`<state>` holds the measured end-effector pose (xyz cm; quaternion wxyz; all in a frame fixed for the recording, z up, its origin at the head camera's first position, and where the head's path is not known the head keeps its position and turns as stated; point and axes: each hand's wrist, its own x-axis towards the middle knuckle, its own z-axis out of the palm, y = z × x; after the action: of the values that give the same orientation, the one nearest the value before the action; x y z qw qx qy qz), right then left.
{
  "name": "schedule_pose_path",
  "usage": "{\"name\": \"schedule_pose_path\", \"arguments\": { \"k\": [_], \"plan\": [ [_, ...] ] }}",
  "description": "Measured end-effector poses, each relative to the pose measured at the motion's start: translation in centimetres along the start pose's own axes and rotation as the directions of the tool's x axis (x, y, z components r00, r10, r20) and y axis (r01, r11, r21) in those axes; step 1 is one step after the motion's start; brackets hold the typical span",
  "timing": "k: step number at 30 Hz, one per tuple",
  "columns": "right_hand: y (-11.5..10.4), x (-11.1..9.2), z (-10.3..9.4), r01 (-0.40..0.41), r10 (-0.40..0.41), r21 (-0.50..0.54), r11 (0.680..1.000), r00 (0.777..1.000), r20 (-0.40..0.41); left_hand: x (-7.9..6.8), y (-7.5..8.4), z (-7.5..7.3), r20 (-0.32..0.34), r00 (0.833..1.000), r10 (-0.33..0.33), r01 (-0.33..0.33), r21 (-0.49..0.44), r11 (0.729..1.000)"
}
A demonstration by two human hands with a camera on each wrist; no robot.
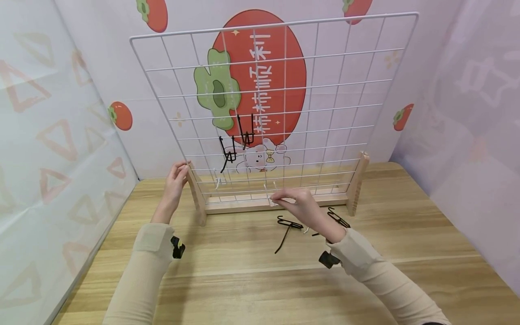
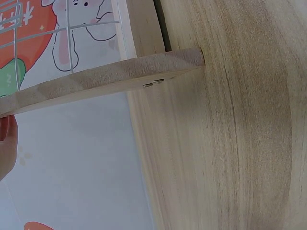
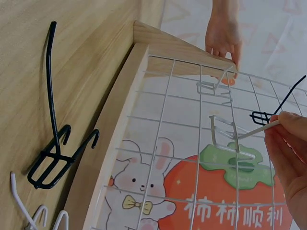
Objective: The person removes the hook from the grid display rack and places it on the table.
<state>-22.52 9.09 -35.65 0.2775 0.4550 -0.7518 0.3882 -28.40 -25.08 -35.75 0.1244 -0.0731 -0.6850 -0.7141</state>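
Observation:
My right hand [image 1: 302, 207] pinches the straight arm of a white wire display hook [image 3: 259, 129], whose bracket end is at the lower rows of a white wire grid panel [image 1: 274, 24]. Whether the bracket is latched onto the wires, I cannot tell. My left hand [image 1: 174, 183] grips the upper end of the left wooden side post [image 1: 197, 194] of the stand, with fingertips at its edge in the left wrist view. Two black hooks [image 1: 229, 156] hang on the grid's left half. Below them hangs another white hook [image 3: 206, 87].
On the wooden table [image 1: 243, 280], in front of the stand's base bar [image 1: 235, 207], lie a black hook [image 1: 289, 224], another black hook [image 1: 338, 220] partly behind the right forearm, and a white hook [image 3: 20, 206]. A printed backdrop [image 1: 162, 113] stands behind the grid.

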Motion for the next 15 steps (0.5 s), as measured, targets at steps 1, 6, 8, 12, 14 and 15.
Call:
{"name": "schedule_pose_path", "arguments": {
  "k": [1,6,8,12,14,15],
  "plan": [
    [0.1,-0.1,0.1,0.003,-0.003,0.003,1.000,1.000,0.000,0.0,0.0,0.0,-0.001,1.000,-0.002,0.002,0.000,1.000],
    [0.1,-0.6,0.7,-0.004,0.004,0.047,0.999,1.000,0.005,0.0,0.0,0.0,0.004,1.000,-0.007,0.007,0.003,1.000],
    [0.1,-0.7,0.9,-0.006,0.005,0.066,0.998,1.000,0.012,0.0,0.0,0.0,0.005,1.000,-0.006,0.006,0.002,1.000],
    [0.3,-1.2,1.4,-0.006,0.004,0.087,0.996,1.000,0.023,0.0,0.0,0.0,0.000,1.000,-0.007,0.007,0.000,1.000],
    [0.5,-1.4,1.6,-0.006,0.004,0.093,0.996,1.000,0.027,0.0,0.0,0.0,-0.003,1.000,-0.010,0.010,0.002,1.000],
    [0.6,-1.5,1.7,-0.008,0.005,0.094,0.996,0.999,0.031,0.0,0.0,0.0,-0.003,1.000,-0.011,0.011,0.001,1.000]
  ]
}}
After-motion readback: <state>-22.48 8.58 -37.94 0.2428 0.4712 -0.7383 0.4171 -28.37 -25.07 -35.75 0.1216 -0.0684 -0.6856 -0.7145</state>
